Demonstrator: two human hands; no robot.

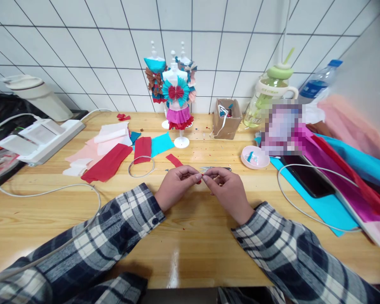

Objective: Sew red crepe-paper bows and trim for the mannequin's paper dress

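Observation:
My left hand [181, 185] and my right hand [226, 188] meet over the middle of the wooden table, fingertips pinched on a small red piece [199, 181], mostly hidden by the fingers. Just behind my hands lie small scissors [224, 168], partly covered by my right fingers, and a red strip [174, 160]. Farther back stands a small white mannequin [175, 76] in a turquoise top with a red bow and a magenta skirt with a red hem. Two more dressed mannequins are behind it. Red pieces [107, 162] and a turquoise piece [162, 144] lie to the left.
A pink bowl [255, 157], a cardboard box [227, 120] and a green-lidded bottle [269, 93] stand at the right. A black phone [308, 176] rests on coloured sheets. At the left are a white power strip [41, 143] and a cable [50, 192] looping toward my left sleeve.

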